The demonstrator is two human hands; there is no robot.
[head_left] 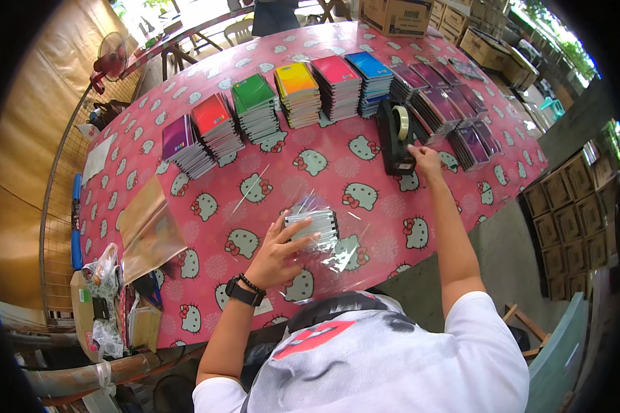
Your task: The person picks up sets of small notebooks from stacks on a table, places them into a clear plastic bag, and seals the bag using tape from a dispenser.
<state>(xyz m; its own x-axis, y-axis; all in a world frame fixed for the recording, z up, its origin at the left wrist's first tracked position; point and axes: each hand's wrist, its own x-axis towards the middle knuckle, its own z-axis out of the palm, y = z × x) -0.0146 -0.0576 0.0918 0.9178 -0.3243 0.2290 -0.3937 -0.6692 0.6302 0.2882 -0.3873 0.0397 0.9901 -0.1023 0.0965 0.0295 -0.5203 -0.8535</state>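
Note:
In front of me on the table lies a small stack of notebooks (324, 229) with black bindings, in loose clear plastic film (337, 260). My left hand (280, 249) holds it, fingers laid across its side and the film. To the right stands a black tape dispenser (397, 157) with a roll of clear tape (402, 122). My right hand (426, 160) is at its near end, fingers pinched together at the cutting edge. The tape between the fingertips is too small to see clearly.
Stacks of notebooks with purple (179, 138), red (212, 113), green (253, 94), yellow (296, 81), pink (336, 72) and blue (370, 67) covers stand in an arc. Wrapped purple bundles (437, 110) are at right. Plastic sheets (151, 227) lie left; cartons (396, 17) sit behind.

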